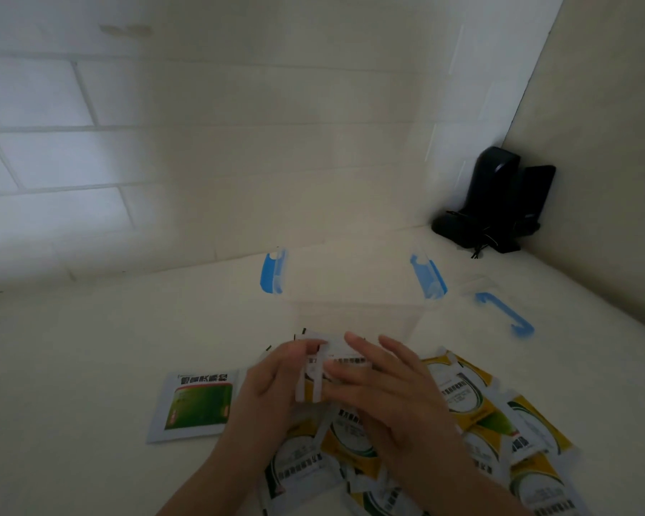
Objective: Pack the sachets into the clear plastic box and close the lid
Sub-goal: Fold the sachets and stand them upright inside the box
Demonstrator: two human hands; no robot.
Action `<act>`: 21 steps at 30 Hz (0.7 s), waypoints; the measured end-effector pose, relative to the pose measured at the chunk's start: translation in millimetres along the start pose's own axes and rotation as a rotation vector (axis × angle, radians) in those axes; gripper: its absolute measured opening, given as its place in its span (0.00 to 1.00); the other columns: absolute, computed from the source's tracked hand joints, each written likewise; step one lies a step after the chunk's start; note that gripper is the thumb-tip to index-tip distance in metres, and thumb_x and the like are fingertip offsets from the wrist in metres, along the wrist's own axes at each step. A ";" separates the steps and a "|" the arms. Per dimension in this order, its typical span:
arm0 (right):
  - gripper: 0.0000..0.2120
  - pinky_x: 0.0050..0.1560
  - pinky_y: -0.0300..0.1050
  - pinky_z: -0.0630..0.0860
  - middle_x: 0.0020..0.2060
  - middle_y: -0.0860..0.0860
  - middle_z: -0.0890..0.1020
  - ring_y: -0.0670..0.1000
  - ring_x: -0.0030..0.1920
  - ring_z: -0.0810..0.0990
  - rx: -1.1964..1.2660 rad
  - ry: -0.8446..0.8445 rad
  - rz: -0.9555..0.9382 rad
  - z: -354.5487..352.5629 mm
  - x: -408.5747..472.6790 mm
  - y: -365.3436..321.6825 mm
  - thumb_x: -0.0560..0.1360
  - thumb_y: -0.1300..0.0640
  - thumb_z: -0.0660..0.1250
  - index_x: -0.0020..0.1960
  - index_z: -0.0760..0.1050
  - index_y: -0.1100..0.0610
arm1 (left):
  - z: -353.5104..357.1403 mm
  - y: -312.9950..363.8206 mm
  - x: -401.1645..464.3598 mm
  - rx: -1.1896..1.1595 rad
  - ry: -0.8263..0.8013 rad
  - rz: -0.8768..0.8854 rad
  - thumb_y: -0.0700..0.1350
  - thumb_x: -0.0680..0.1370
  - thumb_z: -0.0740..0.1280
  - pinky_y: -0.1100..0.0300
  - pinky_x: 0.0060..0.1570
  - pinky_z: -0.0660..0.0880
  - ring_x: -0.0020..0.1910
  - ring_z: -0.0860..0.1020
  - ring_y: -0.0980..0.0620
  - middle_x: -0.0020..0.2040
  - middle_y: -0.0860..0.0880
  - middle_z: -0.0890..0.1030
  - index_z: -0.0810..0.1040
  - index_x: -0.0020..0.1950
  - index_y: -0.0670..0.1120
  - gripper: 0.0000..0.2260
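My left hand [272, 389] and my right hand [388, 389] together grip a small stack of yellow-and-white sachets [315, 378] held upright just above the table. The clear plastic box [350, 288] stands open right behind the stack, with blue latches on its left [272, 271] and right [429, 279] ends. Its clear lid [499, 310], with a blue clip, lies flat to the right of the box. Several loose yellow sachets [473, 396] are spread under and to the right of my hands. One green sachet [198, 404] lies apart on the left.
A black device with a cable [496, 202] sits in the far right corner against the wall. A white tiled wall [164, 162] rises behind the white table [71, 366], and a beige wall [611, 162] closes the right side.
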State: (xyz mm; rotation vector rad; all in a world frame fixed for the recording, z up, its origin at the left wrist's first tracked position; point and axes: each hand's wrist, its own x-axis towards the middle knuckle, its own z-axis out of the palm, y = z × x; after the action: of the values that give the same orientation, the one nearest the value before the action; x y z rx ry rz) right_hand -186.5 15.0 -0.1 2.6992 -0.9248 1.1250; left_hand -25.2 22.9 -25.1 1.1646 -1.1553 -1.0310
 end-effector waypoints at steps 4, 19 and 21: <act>0.15 0.69 0.51 0.56 0.57 0.44 0.81 0.54 0.65 0.72 0.033 -0.143 -0.015 9.7 -2.1 6.8 0.74 0.56 0.57 0.52 0.81 0.50 | -2.0 3.0 -0.2 0.011 -0.054 0.036 0.55 0.66 0.64 0.69 0.38 0.77 0.44 0.82 0.60 0.46 0.55 0.84 0.76 0.52 0.53 0.16; 0.19 0.52 0.34 0.76 0.50 0.39 0.80 0.36 0.51 0.78 0.654 -0.213 0.681 1.3 8.4 8.1 0.72 0.55 0.68 0.56 0.66 0.37 | 0.0 6.4 -7.0 0.003 -0.107 0.214 0.36 0.75 0.61 0.70 0.49 0.74 0.52 0.79 0.58 0.52 0.53 0.79 0.57 0.66 0.59 0.26; 0.13 0.48 0.37 0.78 0.47 0.42 0.81 0.39 0.48 0.79 0.596 -0.183 0.626 5.4 13.9 5.7 0.74 0.59 0.66 0.50 0.70 0.41 | -1.2 5.2 -5.3 -0.002 -0.102 0.211 0.33 0.76 0.60 0.71 0.47 0.74 0.50 0.79 0.60 0.52 0.50 0.77 0.62 0.65 0.54 0.23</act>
State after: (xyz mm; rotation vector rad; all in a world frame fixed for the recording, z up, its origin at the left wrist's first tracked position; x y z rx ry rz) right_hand -178.7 1.8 4.4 3.0977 -1.8096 1.4585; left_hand -24.7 29.0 -20.6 0.9745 -1.3269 -0.9374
